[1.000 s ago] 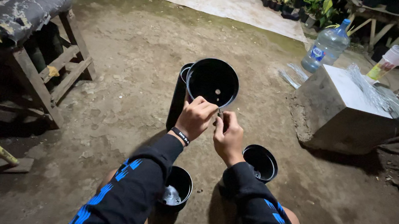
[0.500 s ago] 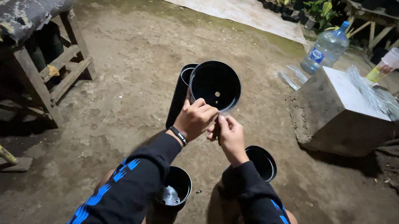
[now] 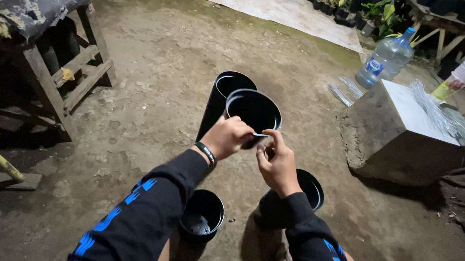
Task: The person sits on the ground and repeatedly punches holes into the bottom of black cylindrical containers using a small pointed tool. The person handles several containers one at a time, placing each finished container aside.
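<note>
- A black plastic pot (image 3: 253, 113) is held up in front of the body over the dirt ground (image 3: 150, 80), tilted so that its open mouth faces the camera.
- The pot's near rim is gripped by the left hand (image 3: 227, 137), whose fingers are curled closed over the edge; a dark band is worn at that wrist.
- The right hand (image 3: 277, 163) is raised just beside the left, with thumb and fingertips pressed together on the same near rim; what exactly is pinched there cannot be told.
- Just behind the held pot, a tall stack of black pots (image 3: 220, 107) is seen, its open top showing to the left of the held pot's rim; whether the 2 touch cannot be told.
- Below the forearms, 2 more black pots are set on the ground: 1 near the left sleeve (image 3: 202, 214) and 1 by the right wrist (image 3: 307, 191), partly hidden by that arm.
- Both arms are covered by dark sleeves with blue markings.
- To the right, a pale block (image 3: 395, 137) is seen with clear plastic strips lying on it; a large clear water bottle (image 3: 386, 59) and a plastic cup (image 3: 459, 80) are set beyond it.
- At the left, a worn wooden bench (image 3: 37, 3) is seen, well apart from the hands.
</note>
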